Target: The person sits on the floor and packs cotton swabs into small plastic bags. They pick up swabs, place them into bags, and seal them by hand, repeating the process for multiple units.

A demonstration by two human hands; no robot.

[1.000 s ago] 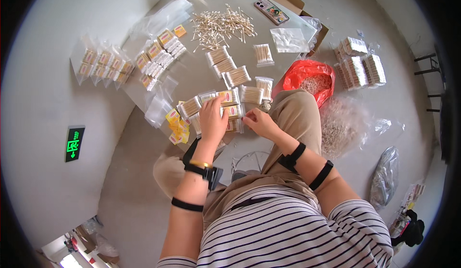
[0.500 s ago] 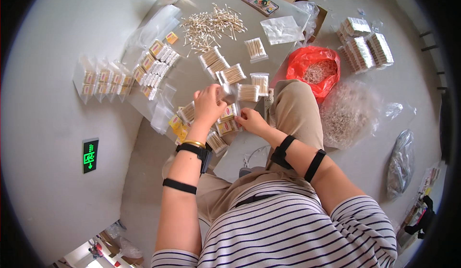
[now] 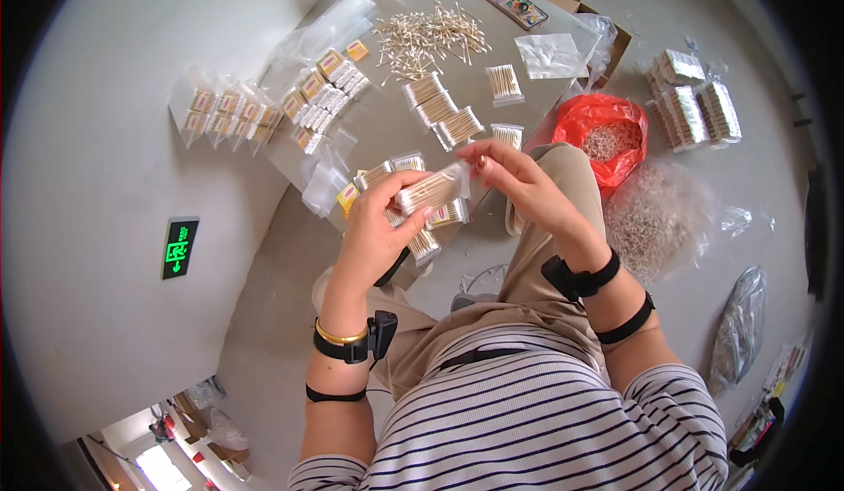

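A clear bag of cotton swabs (image 3: 429, 191) lies across the fingers of my left hand (image 3: 365, 236), its thumb pressed against the near side. At the bag's upper right end, the thumb and forefinger of my right hand (image 3: 534, 194) pinch its clear edge. Below and behind the held bag, partly covered by my left hand, are more swab packs (image 3: 425, 247), one with a yellow label (image 3: 446, 213). Farther up the table lie several flat swab packs (image 3: 431, 100) and a pile of loose cotton swabs (image 3: 431, 41).
Rows of yellow-and-white packs (image 3: 327, 91) stand at left, beside filled clear bags (image 3: 224, 115) against the wall. Empty clear bags (image 3: 330, 174) lie near them. A phone (image 3: 515, 6) is at the far edge. On the right are a red bag (image 3: 571, 126) and a large clear bag (image 3: 655, 218).
My hands have come up off the packs, with the left now holding a bag of swabs. My right hand has moved up to the bag's end. The whole view has shifted.
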